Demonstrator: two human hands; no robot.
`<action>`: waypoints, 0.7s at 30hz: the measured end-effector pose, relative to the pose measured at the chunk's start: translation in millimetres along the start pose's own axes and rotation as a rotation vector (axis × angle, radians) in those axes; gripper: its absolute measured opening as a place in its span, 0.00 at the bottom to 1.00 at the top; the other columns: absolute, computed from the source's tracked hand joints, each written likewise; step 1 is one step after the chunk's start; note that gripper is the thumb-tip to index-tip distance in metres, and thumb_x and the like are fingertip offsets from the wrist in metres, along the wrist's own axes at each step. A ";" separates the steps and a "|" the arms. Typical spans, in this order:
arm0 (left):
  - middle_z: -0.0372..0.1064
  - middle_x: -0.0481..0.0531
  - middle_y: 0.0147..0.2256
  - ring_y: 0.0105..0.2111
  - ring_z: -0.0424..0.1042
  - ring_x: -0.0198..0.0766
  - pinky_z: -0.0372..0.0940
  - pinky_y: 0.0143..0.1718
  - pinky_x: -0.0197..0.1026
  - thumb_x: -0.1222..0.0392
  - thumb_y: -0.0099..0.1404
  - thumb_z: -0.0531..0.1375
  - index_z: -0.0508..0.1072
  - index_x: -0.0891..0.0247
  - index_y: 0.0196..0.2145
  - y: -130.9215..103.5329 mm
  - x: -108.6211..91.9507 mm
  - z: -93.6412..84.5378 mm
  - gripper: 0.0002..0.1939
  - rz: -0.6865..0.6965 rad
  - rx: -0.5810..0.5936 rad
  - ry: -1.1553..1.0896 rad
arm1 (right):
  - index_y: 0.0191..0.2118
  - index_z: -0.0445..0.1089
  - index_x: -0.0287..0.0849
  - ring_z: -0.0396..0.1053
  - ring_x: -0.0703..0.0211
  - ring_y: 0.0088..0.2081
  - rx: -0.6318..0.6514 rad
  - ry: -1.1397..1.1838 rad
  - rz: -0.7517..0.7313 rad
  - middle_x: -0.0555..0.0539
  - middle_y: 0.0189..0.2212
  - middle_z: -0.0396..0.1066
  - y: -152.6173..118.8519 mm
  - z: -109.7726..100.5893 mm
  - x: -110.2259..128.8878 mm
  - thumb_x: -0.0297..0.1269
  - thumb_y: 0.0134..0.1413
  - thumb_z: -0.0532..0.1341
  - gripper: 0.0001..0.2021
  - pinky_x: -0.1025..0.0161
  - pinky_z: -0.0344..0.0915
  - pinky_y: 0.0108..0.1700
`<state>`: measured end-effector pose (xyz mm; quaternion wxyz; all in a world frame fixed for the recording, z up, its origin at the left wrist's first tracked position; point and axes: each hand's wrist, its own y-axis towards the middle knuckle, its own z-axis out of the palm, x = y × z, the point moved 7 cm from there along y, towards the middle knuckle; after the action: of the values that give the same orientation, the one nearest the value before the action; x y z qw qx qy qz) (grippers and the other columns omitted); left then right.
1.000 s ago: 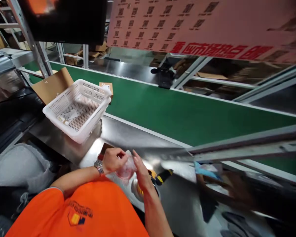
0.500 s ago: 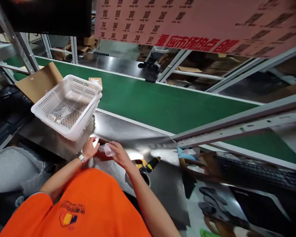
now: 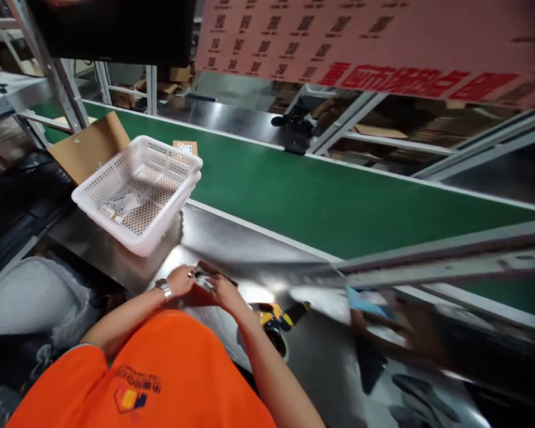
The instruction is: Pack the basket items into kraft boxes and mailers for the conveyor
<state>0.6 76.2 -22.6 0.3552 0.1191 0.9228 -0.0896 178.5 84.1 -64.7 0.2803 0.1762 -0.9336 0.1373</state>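
A small brown cardboard box [image 3: 204, 297] sits at the steel bench edge, close to my orange shirt. My left hand [image 3: 182, 280] wears a metal watch and is closed on the box's left side. My right hand [image 3: 224, 292] reaches over the box from the right, its bent fingers closed on crumpled clear plastic wrap [image 3: 204, 280] at the opening. The fingers hide most of the box's inside. Right of my right forearm lies a yellow and black tape dispenser [image 3: 274, 318].
Stacked white plastic baskets [image 3: 138, 244] stand at left, with small packaged items [image 3: 122, 205] in the upper one. A cardboard sheet [image 3: 89, 145] leans behind them. A green conveyor belt [image 3: 316, 190] runs beyond the bench [image 3: 232, 238]. A metal post [image 3: 428, 258] crosses at right.
The view has shifted, so the scene sits further right. My right hand has moved in over the box with the wrap, nearer my left hand. The white piece by my left hand no longer shows.
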 end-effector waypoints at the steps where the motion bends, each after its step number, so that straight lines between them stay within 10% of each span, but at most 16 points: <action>1: 0.84 0.61 0.41 0.42 0.84 0.50 0.78 0.46 0.45 0.67 0.67 0.69 0.85 0.63 0.47 0.1 -5.7 -1.5 0.11 0.010 0.021 0.024 | 0.42 0.88 0.46 0.84 0.42 0.50 0.025 0.015 0.018 0.37 0.48 0.86 8.5 1.4 -1.4 0.28 0.54 0.65 0.14 0.48 0.78 0.60; 6: 0.85 0.57 0.45 0.44 0.84 0.46 0.78 0.49 0.42 0.61 0.67 0.73 0.85 0.59 0.52 -9.1 -45.0 -54.2 0.15 0.177 0.050 0.046 | 0.43 0.87 0.47 0.85 0.38 0.52 0.031 0.143 -0.082 0.38 0.48 0.87 19.4 -7.8 3.7 0.38 0.60 0.62 0.15 0.42 0.79 0.60; 10: 0.85 0.54 0.45 0.44 0.83 0.41 0.76 0.52 0.41 0.57 0.80 0.61 0.85 0.59 0.53 -23.5 -56.4 -183.5 0.13 0.402 -0.226 0.023 | 0.50 0.85 0.49 0.83 0.38 0.53 -0.332 0.371 0.001 0.39 0.52 0.85 -16.0 -35.6 -29.1 0.54 0.65 0.61 0.21 0.37 0.78 0.62; 14: 0.83 0.53 0.37 0.37 0.81 0.41 0.77 0.47 0.44 0.47 0.78 0.64 0.84 0.62 0.40 -6.8 0.9 -307.0 0.17 0.264 -0.334 0.202 | 0.54 0.83 0.48 0.82 0.38 0.52 -0.632 0.605 0.313 0.38 0.53 0.83 -54.7 -38.2 -80.0 0.64 0.53 0.70 0.31 0.37 0.80 0.57; 17: 0.69 0.45 0.21 0.23 0.71 0.36 0.76 0.39 0.43 0.43 0.74 0.66 0.76 0.60 0.25 26.4 50.4 -338.8 0.24 0.081 -0.184 0.341 | 0.56 0.83 0.49 0.82 0.37 0.55 -0.473 0.863 0.444 0.38 0.54 0.84 -57.2 -12.9 -90.2 0.66 0.44 0.74 0.37 0.40 0.81 0.54; 21: 0.45 0.37 0.13 0.14 0.56 0.33 0.73 0.31 0.41 0.40 0.75 0.63 0.65 0.57 0.18 52.3 62.3 -328.3 0.31 0.112 -0.107 0.363 | 0.59 0.83 0.49 0.79 0.37 0.61 -0.395 1.072 0.531 0.37 0.64 0.80 -52.9 5.2 -86.5 0.65 0.40 0.75 0.41 0.43 0.80 0.54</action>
<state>-237.6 218.0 171.2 0.1933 0.1651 0.9672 0.0025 265.0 56.3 -109.9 0.6930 -0.2100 -0.6829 0.0963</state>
